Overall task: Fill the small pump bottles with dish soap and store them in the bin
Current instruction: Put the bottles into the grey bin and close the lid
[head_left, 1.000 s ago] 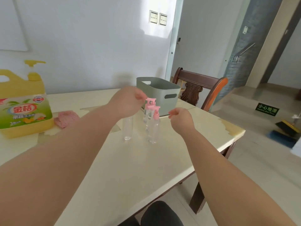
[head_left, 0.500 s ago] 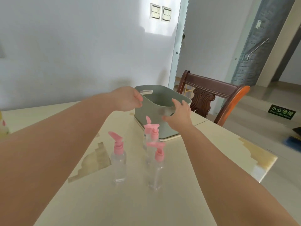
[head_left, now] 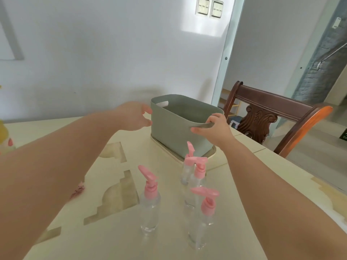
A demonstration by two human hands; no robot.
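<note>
A grey-green bin point(head_left: 174, 132) stands at the far side of the cream table point(head_left: 116, 241). My right hand point(head_left: 216, 128) grips the bin's right rim, fingers curled over the edge. At the bin's left end, my left hand point(head_left: 134, 118) has its fingers spread, the tips at or just off the wall. Several small clear pump bottles with pink tops stand in front of the bin: one on the left point(head_left: 150, 205), two close together in the middle point(head_left: 195, 177), and the nearest point(head_left: 203, 220). They look empty.
A sliver of the yellow dish soap jug point(head_left: 4, 133) shows at the left edge. Pink cloth point(head_left: 78, 190) peeks from under my left forearm. A dark wooden chair point(head_left: 272, 117) stands behind the table's right side. The wall runs behind the bin.
My right hand went from touching the bin's side to gripping its right rim. My left hand moved up to the bin's left end. The view came closer to the bin.
</note>
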